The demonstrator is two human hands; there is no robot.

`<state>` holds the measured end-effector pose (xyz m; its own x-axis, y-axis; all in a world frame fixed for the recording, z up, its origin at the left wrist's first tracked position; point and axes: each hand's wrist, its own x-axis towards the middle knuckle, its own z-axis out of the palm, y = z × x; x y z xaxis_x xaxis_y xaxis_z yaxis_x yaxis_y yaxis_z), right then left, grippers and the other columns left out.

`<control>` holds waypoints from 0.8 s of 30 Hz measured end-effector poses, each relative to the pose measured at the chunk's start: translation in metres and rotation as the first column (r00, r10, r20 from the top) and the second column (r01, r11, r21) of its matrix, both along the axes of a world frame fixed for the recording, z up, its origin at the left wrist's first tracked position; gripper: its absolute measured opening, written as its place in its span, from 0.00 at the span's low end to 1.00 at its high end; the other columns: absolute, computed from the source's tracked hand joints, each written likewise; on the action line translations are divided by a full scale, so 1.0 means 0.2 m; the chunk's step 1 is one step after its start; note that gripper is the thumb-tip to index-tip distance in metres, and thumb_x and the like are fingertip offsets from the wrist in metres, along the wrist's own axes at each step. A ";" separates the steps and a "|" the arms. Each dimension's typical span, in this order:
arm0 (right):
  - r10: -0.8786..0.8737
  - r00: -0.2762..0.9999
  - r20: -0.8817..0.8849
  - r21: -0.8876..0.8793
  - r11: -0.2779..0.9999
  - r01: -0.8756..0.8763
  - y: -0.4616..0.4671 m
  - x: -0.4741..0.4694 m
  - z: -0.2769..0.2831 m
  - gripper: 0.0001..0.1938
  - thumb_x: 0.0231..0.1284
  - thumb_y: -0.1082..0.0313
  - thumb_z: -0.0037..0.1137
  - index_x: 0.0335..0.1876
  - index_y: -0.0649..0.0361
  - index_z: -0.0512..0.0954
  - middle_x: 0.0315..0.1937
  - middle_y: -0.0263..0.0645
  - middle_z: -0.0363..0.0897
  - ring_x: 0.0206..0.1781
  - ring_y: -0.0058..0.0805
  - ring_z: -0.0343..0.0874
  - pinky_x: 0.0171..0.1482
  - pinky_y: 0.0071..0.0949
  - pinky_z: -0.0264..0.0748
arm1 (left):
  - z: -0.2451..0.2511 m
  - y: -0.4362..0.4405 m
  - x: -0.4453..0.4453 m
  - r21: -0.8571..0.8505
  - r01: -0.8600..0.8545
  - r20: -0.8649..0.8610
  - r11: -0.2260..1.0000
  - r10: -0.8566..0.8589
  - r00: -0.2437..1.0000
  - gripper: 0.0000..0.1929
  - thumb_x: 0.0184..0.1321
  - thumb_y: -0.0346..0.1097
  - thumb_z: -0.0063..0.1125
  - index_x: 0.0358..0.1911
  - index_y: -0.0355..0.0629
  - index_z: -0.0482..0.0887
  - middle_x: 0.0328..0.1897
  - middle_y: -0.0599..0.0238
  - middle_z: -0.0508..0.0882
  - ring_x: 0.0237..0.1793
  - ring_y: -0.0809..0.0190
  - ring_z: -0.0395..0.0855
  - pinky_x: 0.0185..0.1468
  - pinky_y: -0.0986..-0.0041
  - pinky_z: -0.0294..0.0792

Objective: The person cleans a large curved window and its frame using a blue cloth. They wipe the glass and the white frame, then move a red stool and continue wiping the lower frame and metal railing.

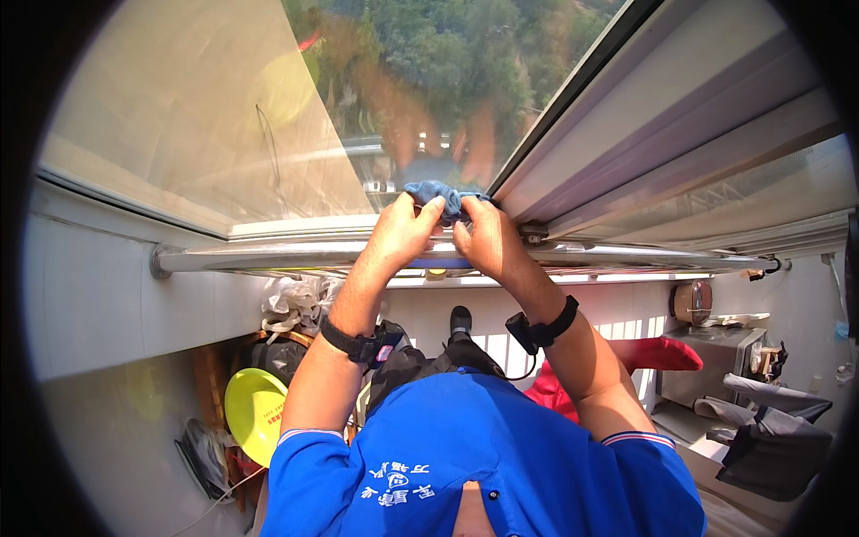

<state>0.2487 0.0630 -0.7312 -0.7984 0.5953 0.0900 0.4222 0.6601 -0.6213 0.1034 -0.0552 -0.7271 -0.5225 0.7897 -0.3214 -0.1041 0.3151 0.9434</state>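
Observation:
A bunched blue cloth (439, 196) is held between both hands, close to the lower edge of a window pane (443, 74). My left hand (406, 225) grips the cloth's left side, with its thumb pointing up along it. My right hand (484, 231) pinches the right side, near the corner where the pane meets the white sliding frame (604, 101). Both wrists are above a shiny metal rail (288, 257) that crosses in front of the window. Part of the cloth is hidden behind my fingers.
A yellow-green plastic basin (255, 413) stands at lower left beside white plastic bags (295, 302). Red fabric (664, 354) lies at right, near a metal-topped cabinet (711, 342) and a grey fabric bag (772, 443). A black window latch (534, 232) sits just right of my right hand.

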 end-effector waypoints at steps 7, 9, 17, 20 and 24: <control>0.026 0.961 -0.274 -0.178 0.981 -0.077 -0.01 0.01 0.41 0.18 0.70 0.71 0.61 0.62 0.67 0.80 0.43 0.44 0.89 0.46 0.26 0.88 0.49 0.30 0.83 | 0.37 -0.04 -0.01 0.289 -0.066 0.077 0.955 0.045 0.996 0.19 0.81 0.48 0.54 0.62 0.41 0.82 0.54 0.62 0.89 0.53 0.63 0.90 0.54 0.67 0.83; 0.158 0.847 -0.507 -0.075 0.971 -0.226 -0.02 -0.01 0.63 0.19 0.72 0.72 0.62 0.65 0.68 0.78 0.48 0.41 0.87 0.50 0.23 0.85 0.53 0.28 0.83 | 0.59 -0.07 -0.03 0.553 -0.031 -0.099 0.833 0.102 0.990 0.19 0.81 0.47 0.54 0.62 0.39 0.82 0.54 0.61 0.90 0.52 0.62 0.91 0.57 0.67 0.82; 0.301 0.805 -0.511 -0.083 0.915 -0.394 0.00 -0.07 0.84 0.25 0.74 0.67 0.65 0.71 0.67 0.74 0.57 0.45 0.86 0.59 0.29 0.85 0.65 0.30 0.79 | 0.79 -0.13 -0.14 0.644 0.037 -0.196 0.764 0.118 0.974 0.15 0.82 0.40 0.53 0.57 0.35 0.84 0.51 0.61 0.90 0.51 0.66 0.90 0.59 0.72 0.82; 0.247 0.932 -0.266 -0.295 0.899 -0.323 0.02 -0.06 0.59 0.20 0.72 0.68 0.65 0.65 0.66 0.78 0.50 0.40 0.88 0.56 0.25 0.85 0.61 0.29 0.80 | 0.48 -0.14 -0.14 0.383 0.037 -0.198 0.923 0.043 0.979 0.17 0.83 0.41 0.51 0.62 0.37 0.83 0.55 0.64 0.88 0.55 0.66 0.87 0.63 0.68 0.79; 0.236 0.971 -0.040 -0.223 0.945 -0.239 0.04 -0.02 0.26 0.21 0.69 0.64 0.65 0.63 0.66 0.79 0.41 0.47 0.89 0.41 0.27 0.86 0.49 0.32 0.82 | 0.16 -0.05 -0.09 -0.157 0.164 -0.452 0.974 -0.218 0.865 0.16 0.78 0.39 0.52 0.56 0.34 0.85 0.49 0.54 0.91 0.53 0.57 0.89 0.60 0.62 0.77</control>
